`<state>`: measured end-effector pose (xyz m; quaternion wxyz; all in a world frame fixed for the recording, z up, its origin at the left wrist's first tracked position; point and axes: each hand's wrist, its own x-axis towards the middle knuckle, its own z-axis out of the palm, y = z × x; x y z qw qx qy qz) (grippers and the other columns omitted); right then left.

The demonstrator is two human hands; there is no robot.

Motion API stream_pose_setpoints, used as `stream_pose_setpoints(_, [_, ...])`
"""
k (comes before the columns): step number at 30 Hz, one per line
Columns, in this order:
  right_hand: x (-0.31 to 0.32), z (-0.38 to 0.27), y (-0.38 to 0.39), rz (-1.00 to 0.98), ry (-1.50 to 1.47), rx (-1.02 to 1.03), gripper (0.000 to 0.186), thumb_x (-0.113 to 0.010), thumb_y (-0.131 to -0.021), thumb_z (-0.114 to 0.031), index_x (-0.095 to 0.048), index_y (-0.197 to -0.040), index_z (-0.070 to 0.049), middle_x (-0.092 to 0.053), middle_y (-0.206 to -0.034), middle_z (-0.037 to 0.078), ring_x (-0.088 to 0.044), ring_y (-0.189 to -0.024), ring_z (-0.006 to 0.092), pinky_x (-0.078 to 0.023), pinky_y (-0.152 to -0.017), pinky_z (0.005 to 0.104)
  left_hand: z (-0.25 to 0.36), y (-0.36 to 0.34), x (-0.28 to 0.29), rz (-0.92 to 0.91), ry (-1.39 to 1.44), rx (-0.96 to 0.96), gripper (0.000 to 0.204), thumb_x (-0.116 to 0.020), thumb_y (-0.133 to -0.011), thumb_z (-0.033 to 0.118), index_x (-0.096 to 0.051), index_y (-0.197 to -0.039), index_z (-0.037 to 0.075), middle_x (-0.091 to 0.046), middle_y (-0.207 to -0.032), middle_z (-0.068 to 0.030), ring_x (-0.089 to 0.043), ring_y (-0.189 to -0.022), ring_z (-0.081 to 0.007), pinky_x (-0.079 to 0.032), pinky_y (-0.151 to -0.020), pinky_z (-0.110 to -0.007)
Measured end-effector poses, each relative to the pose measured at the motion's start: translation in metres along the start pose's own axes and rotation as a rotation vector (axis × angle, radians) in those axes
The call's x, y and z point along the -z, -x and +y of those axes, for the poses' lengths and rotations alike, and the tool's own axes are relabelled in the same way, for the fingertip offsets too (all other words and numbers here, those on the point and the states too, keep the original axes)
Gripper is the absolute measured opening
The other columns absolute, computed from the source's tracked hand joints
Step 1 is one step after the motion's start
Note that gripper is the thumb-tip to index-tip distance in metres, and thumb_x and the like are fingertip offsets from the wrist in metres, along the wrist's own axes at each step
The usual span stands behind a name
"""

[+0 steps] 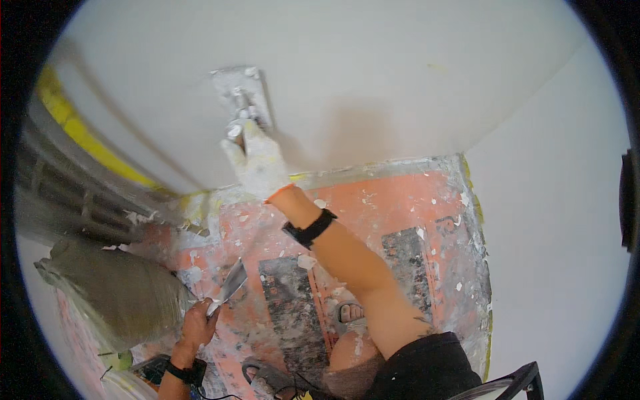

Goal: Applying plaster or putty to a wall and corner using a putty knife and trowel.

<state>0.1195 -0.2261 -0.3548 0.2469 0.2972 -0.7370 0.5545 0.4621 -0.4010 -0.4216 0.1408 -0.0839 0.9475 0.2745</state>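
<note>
My right hand (259, 162), in a white work glove with an orange cuff, is closed on the handle of a plastering trowel (241, 85). Its rectangular, plaster-smeared blade lies against, or very close to, the pale wall (373, 60). Low on the left, my bare left hand (198, 325) grips a putty knife (233, 280) by its whitish handle. The metal blade of that knife points up and to the right, away from the wall. Both my wrists carry dark bands.
Orange floor covering (400, 193) with dark panels is spattered with dried plaster. A full greenish-grey sack (120, 293) stands left, beside a dark slatted frame (67, 193) edged with yellow tape (80, 130). A second wall (553, 227) meets the first at right. A pale bucket (123, 383) is partly visible lower left.
</note>
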Motion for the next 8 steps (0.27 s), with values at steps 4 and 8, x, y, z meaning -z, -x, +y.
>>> stream_pose_setpoints(4, [0.095,0.020,-0.014,-0.096,0.131,-0.222,0.036,-0.064,-0.095,-0.026,-0.053,-0.118,-0.001,-0.067,-0.100,0.021,-0.067,-0.094,0.0393,-0.053,-0.081,0.0475,0.000,-0.015,-0.008,-0.080,-0.073,0.037,0.024,-0.065,-0.093,0.021,-0.061,-0.105,0.001,-0.064,-0.085,-0.0255,-0.064,-0.081,-0.0452,-0.050,-0.069,-0.051])
stream_pose_setpoints(8, [0.205,0.057,-0.038,-0.165,0.208,-0.417,0.045,-0.062,-0.097,-0.030,-0.049,-0.129,-0.002,-0.067,-0.109,0.022,-0.067,-0.103,0.0370,-0.054,-0.085,0.0468,0.026,-0.042,-0.016,-0.127,-0.145,0.020,0.028,-0.065,-0.093,0.025,-0.062,-0.111,0.004,-0.066,-0.088,-0.0249,-0.065,-0.083,-0.0440,-0.051,-0.072,-0.052])
